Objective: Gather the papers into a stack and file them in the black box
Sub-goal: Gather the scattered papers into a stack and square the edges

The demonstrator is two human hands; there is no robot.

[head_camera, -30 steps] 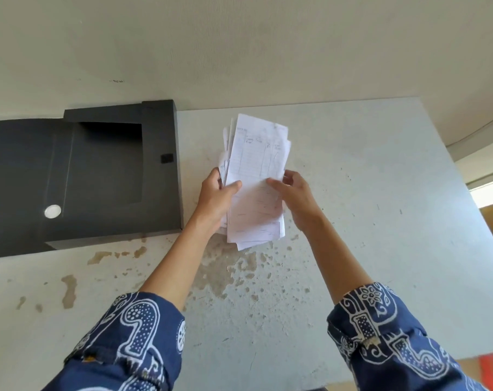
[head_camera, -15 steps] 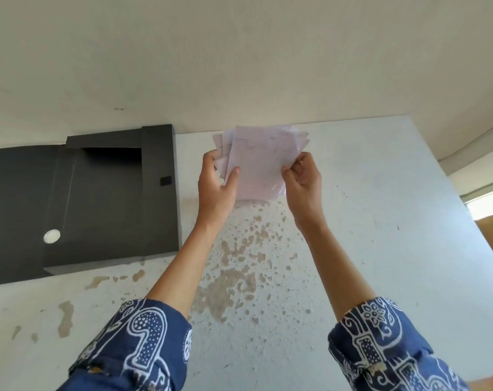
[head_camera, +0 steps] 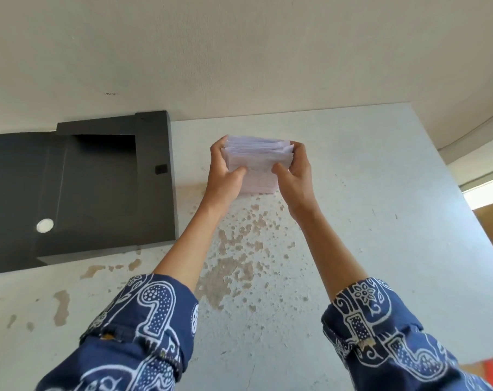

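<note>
A stack of white papers (head_camera: 258, 162) stands on its lower edge on the table, tilted so that I see its top edges. My left hand (head_camera: 225, 176) grips the stack's left side, thumb on the front sheet. My right hand (head_camera: 294, 172) grips the right side in the same way. The black box (head_camera: 98, 190) lies open and flat at the left of the table, about a hand's width from the stack. Its inside looks bare, with a white round hole (head_camera: 45, 225) in the spine part.
The grey table (head_camera: 380, 221) has peeled, stained patches near its middle and front left. Its right edge drops off at the far right. A plain wall rises behind the table's back edge.
Both hands have carried the papers away from me toward the back of the table. The loose, fanned sheets have been turned upright and squared into a tighter stack.
</note>
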